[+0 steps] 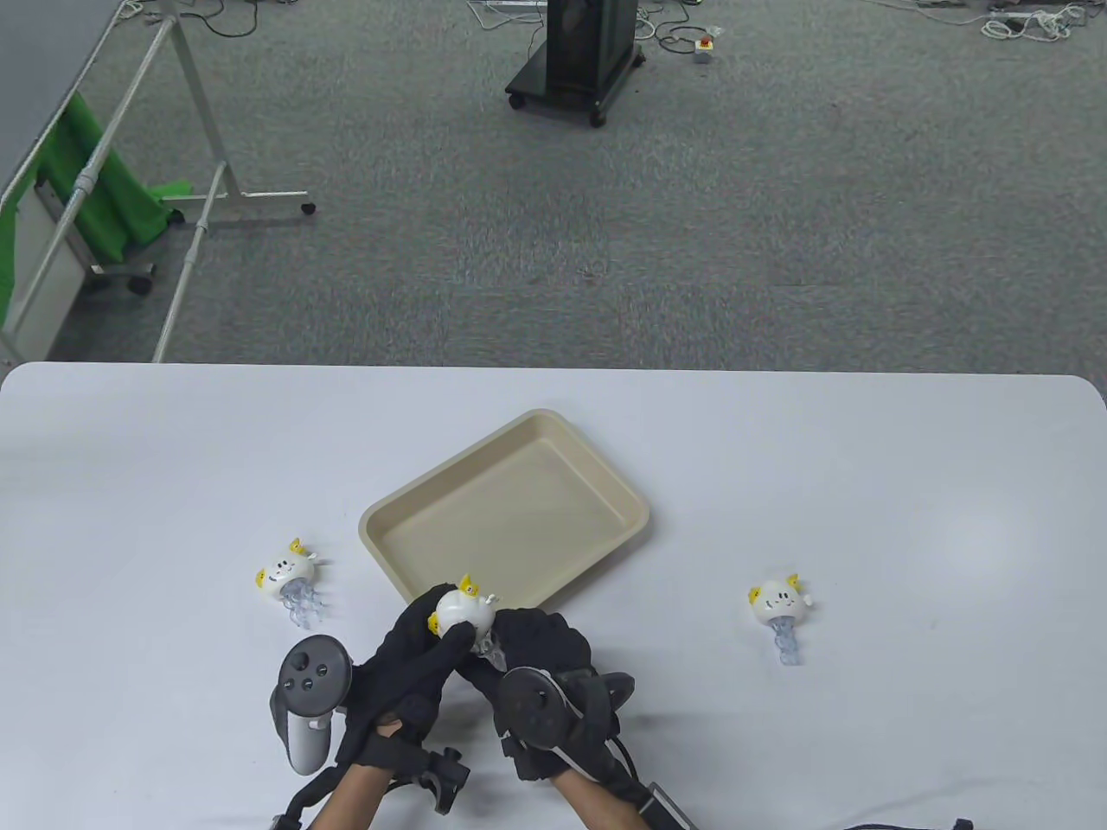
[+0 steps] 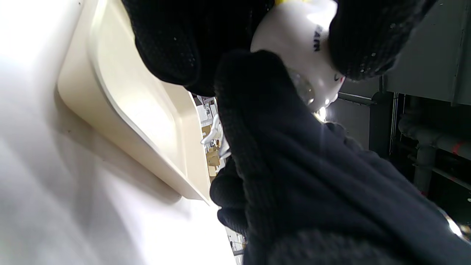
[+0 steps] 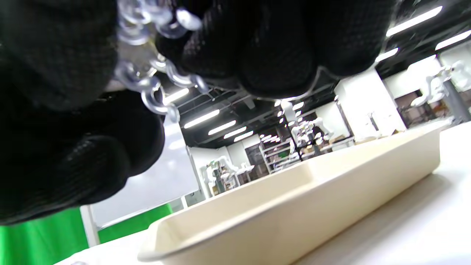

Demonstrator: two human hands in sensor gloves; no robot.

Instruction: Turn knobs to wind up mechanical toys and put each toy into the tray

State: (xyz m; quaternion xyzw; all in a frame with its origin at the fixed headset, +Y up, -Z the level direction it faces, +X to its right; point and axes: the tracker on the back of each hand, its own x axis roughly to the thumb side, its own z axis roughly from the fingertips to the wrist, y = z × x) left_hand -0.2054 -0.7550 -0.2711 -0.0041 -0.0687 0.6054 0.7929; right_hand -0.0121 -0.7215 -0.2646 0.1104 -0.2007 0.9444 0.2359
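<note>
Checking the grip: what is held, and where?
One wind-up toy: left hand grips its white body; right hand holds its underside by the clear legs.

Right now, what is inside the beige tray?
Nothing shows inside the tray; its floor looks bare. The held toy and the left hand overlap its near rim, so that strip is covered. Two other toys lie outside on the table.
</note>
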